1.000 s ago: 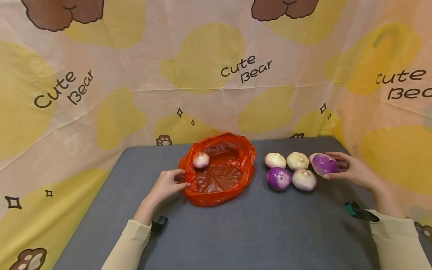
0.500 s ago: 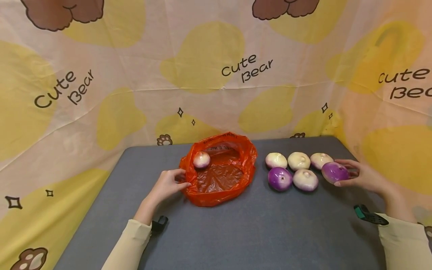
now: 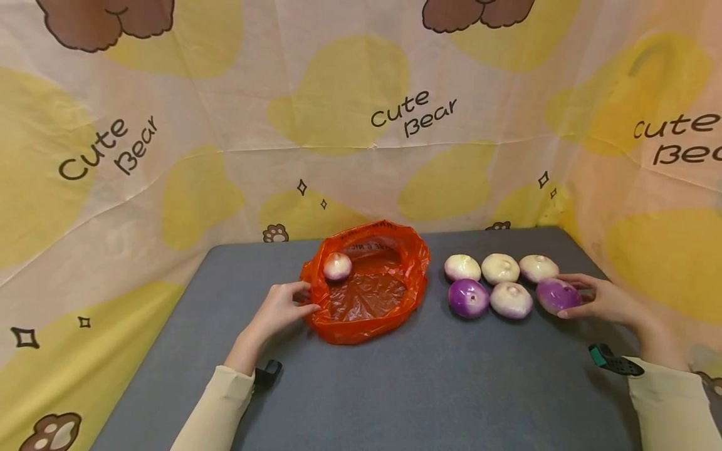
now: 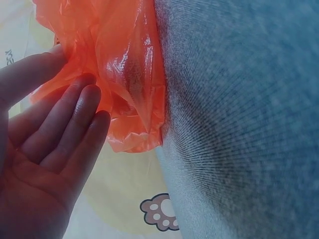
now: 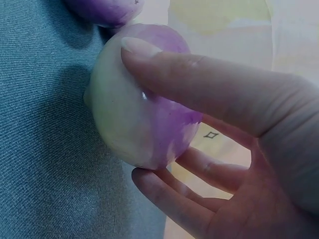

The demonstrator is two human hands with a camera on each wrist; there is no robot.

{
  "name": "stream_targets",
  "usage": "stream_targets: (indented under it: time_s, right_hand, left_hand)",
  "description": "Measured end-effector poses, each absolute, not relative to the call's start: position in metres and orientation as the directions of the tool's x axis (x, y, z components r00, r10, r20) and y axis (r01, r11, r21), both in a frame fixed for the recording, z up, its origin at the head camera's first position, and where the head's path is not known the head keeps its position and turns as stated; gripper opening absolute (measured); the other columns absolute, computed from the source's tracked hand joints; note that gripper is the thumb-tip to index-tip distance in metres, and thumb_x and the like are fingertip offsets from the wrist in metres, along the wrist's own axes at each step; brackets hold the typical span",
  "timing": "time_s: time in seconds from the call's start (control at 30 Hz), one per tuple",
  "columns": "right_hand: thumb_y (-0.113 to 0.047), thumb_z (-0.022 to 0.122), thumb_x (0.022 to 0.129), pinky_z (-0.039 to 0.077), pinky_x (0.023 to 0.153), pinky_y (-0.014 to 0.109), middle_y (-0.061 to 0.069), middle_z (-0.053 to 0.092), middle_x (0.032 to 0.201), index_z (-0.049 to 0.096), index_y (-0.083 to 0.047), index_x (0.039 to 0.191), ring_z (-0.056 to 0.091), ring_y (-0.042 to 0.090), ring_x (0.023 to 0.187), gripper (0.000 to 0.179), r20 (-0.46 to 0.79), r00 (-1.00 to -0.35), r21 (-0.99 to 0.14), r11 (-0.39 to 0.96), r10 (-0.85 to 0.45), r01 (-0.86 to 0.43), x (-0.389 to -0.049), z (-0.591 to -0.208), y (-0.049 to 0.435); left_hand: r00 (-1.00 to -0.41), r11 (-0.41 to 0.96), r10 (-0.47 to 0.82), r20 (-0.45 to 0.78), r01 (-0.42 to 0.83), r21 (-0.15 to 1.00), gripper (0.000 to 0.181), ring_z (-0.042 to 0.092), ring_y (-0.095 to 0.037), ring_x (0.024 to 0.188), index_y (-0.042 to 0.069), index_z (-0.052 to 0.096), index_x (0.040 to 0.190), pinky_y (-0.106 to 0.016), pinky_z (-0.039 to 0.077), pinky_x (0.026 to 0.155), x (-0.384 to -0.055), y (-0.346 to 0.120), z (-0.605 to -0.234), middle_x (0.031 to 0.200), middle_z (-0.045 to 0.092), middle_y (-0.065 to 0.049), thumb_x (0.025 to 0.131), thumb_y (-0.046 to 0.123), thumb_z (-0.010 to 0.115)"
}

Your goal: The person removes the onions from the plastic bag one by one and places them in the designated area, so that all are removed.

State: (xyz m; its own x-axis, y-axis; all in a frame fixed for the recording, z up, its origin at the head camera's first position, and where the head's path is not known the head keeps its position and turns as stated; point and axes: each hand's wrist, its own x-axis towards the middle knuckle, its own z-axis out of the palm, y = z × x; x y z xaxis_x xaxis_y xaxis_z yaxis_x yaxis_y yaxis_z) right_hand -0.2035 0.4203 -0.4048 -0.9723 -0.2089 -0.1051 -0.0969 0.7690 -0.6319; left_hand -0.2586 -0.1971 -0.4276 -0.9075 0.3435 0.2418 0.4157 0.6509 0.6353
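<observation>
My right hand (image 3: 612,302) holds a purple-and-white onion (image 3: 557,296) at the right end of the front row, thumb on the near side and fingers round the far side. In the right wrist view this onion (image 5: 144,99) lies low over the grey cloth, beside another purple onion (image 5: 107,9). My left hand (image 3: 280,307) touches the left side of an orange-red plastic bag (image 3: 361,333). In the left wrist view its fingers (image 4: 82,109) are loosely extended against the crinkled plastic, thumb apart from them. Inside the bag's open mouth sits one pale onion (image 3: 337,267).
Several other onions stand in two rows right of the bag, among them a purple one (image 3: 469,299) and a white one (image 3: 511,300) in front. The grey table (image 3: 383,394) meets a printed curtain (image 3: 338,181) at the back and sides.
My right hand has carried the purple onion rightward and toward me, to the front row's end, uncovering the white onion behind. My left hand and the bag have stayed put.
</observation>
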Motion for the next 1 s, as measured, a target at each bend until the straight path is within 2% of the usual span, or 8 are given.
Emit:
stream_targets:
  time_s: [0.57,1.0]
  right_hand:
    - [-0.024,0.075,0.080,0.053,0.081,0.052,0.038,0.039,0.132,0.032,0.006,0.140,0.045,0.059,0.113,0.079,-0.087,-0.971,-0.648,0.753,-0.221,-0.113,-0.2015,-0.4076,0.4147]
    - [-0.026,0.075,0.080,0.052,0.082,0.056,0.039,0.038,0.133,0.030,0.005,0.141,0.045,0.058,0.114,0.082,-0.109,-0.970,-0.648,0.755,-0.219,-0.098,-0.2013,-0.4100,0.4119]
  left_hand:
    - [-0.904,0.654,0.348,0.247,0.423,0.627,0.033,0.068,-0.016,0.083,0.004,0.068,0.105,-0.033,0.057,0.072,-0.2578,-0.1974,-0.4274,0.091,0.072,-0.006,0.077,0.019,0.078]
    - [-0.912,0.658,0.338,0.232,0.405,0.635,0.035,0.068,-0.018,0.085,0.003,0.067,0.107,-0.033,0.057,0.073,-0.2559,-0.1975,-0.4244,0.093,0.072,-0.008,0.077,0.018,0.078]
